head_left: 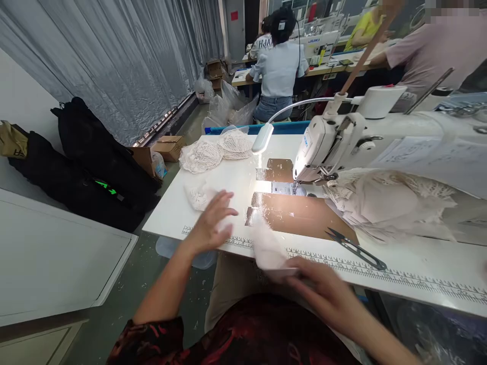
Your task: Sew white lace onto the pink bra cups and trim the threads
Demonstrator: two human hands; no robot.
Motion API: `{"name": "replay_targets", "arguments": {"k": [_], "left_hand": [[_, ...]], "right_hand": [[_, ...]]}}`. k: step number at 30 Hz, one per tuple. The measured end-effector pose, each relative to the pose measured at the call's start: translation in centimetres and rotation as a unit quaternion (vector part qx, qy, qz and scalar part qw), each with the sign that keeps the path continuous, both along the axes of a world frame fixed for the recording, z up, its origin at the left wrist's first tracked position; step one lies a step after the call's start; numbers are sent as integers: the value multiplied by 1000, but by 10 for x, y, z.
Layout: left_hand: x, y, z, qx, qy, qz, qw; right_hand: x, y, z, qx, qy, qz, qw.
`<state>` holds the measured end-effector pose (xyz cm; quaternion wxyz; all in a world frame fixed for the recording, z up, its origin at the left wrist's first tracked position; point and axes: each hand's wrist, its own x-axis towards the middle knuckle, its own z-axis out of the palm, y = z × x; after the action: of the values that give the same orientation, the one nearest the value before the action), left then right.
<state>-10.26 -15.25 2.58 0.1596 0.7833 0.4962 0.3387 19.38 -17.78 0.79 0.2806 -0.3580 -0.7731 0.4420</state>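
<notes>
My right hand (310,281) grips a pale, blurred fabric piece (268,246) by its lower end, at the table's front edge. Over the left part of the white table (167,218), my left hand (215,223) hovers with fingers spread, holding nothing. Just beyond its fingers lies a small white lace piece (198,195). Two stacks of white lace pieces (201,156) sit further back. To the right stands a white sewing machine (312,147), its needle area lit by a small lamp (262,139). Black thread snips (357,248) rest on the printed ruler.
A heap of cream lace fabric (384,203) lies under the machine arm. Brown tape (297,210) covers part of the tabletop. Black bags (95,162) and a cardboard box (169,147) stand at left. Several people work at machines ahead, one in a light blue shirt (279,71).
</notes>
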Motion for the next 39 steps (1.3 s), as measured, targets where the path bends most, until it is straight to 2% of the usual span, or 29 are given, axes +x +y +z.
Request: {"name": "replay_targets", "arguments": {"k": [2, 3, 4, 6, 9, 12, 15, 18, 21, 25, 27, 29, 31, 33, 35, 36, 37, 38, 39], "left_hand": [[23, -17, 10, -72, -67, -117, 988], [33, -25, 11, -122, -78, -159, 977], [43, -31, 11, -155, -85, -166, 970], [59, -40, 3, -160, -90, -120, 976], [76, -43, -12, -75, -116, -33, 990], [83, -42, -19, -34, -171, 12, 985], [78, -41, -15, -52, -245, 51, 967], [68, -40, -10, -82, -275, 31, 957], [63, -36, -6, -124, -293, -13, 948], [69, -31, -4, -186, -273, -104, 938], [73, -29, -4, -210, -269, -121, 932], [74, -27, -5, -229, -253, -112, 933], [71, -25, -8, -230, -195, -78, 950], [66, -25, -13, -204, -114, -9, 972], [59, -27, -17, -190, -77, 63, 977], [57, -29, -17, -206, -93, 69, 972], [56, -33, -16, -237, -131, 44, 962], [56, -37, -14, -275, -180, -12, 944], [57, -41, -10, -313, -225, -91, 918]], "right_hand": [[-16, 3, 7, -45, 28, 66, 996], [-22, 5, 11, -54, 52, 67, 995], [-27, 6, 15, -55, 78, 55, 994], [-35, 10, 22, -54, 123, 15, 991], [-45, 15, 22, -40, 124, -30, 991], [-48, 16, 9, 3, 51, -37, 998], [-34, 17, -5, 25, -33, -14, 999], [-10, 22, -9, 11, -64, 17, 998], [8, 33, -4, -54, 20, 48, 997], [1, 50, 11, -154, 157, 102, 970], [-10, 52, 21, -162, 118, 126, 972], [-18, 45, 31, -92, 64, 96, 989], [-18, 35, 39, 53, 25, 19, 998], [-11, 25, 43, 194, 19, -70, 978], [-2, 20, 44, 284, 44, -156, 945], [2, 20, 42, 307, 55, -196, 930], [6, 21, 41, 307, 55, -225, 923], [8, 23, 38, 279, 47, -230, 931], [9, 25, 35, 221, 34, -206, 953]]}}
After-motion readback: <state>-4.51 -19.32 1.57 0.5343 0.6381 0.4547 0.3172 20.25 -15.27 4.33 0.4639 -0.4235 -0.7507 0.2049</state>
